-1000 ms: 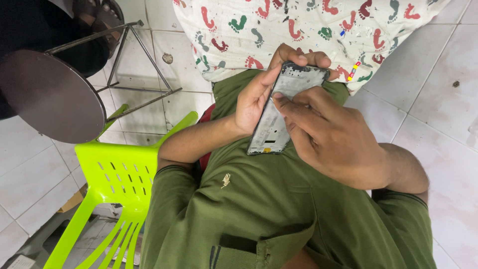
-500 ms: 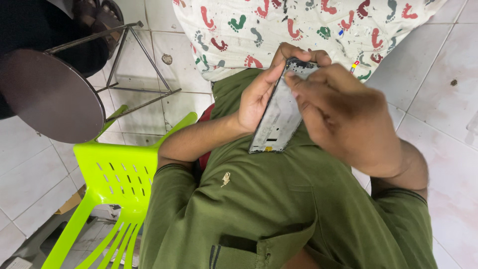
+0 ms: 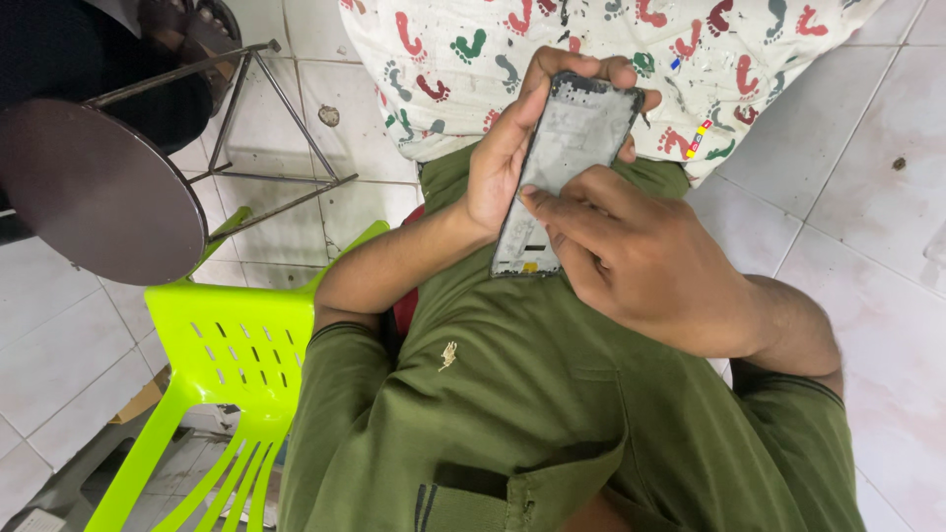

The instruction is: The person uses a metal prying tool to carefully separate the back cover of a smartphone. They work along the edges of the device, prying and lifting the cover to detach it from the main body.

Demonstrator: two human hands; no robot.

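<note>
My left hand [image 3: 512, 148] grips an opened phone frame [image 3: 572, 148], a grey panel with a black rim, from its left edge, with fingertips curled over the top. It is held upright over my lap, against my green shirt [image 3: 552, 414]. My right hand [image 3: 641, 261] lies over the lower right part of the phone frame, its index finger pressed on the grey surface near the middle. The bottom right corner of the frame is hidden under that hand.
A white cloth with coloured footprints [image 3: 631, 59] covers the area past my knees. A lime green plastic chair [image 3: 217, 384] stands at the left, beside a dark round stool [image 3: 89, 187] with metal legs. White floor tiles [image 3: 867, 197] surround me.
My right hand slid down from the top of the phone frame to its lower half, uncovering the upper part. The left hand keeps the same hold.
</note>
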